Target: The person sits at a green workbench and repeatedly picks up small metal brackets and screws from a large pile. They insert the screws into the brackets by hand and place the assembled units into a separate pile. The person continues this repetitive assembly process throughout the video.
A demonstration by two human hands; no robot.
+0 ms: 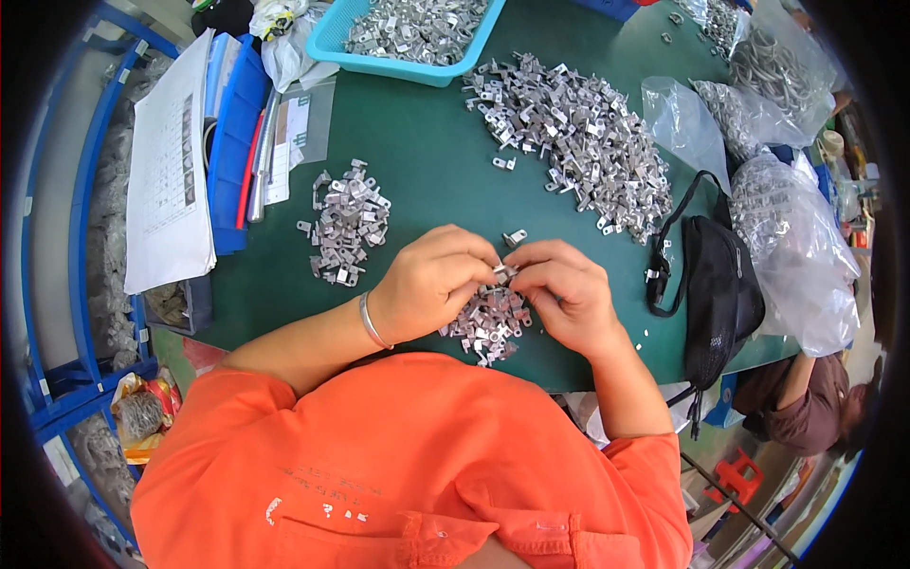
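Head view: left hand (431, 284) and right hand (564, 289), grips pinched together on one small metal bracket (502, 274), above a bracket pile (488, 322) (green tabletop (427, 161)); bigger heap (578, 133) at one o'clock.

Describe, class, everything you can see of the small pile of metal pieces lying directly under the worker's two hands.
The small pile of metal brackets lies on the green table mat, near its front edge. The pieces look like small, flat, silver-grey stamped metal tabs, some with a hole, heaped loosely at all angles. The left hand and right hand meet just above it, fingertips pinching a piece or two at its top edge. A few stray pieces lie apart on the mat to its right.
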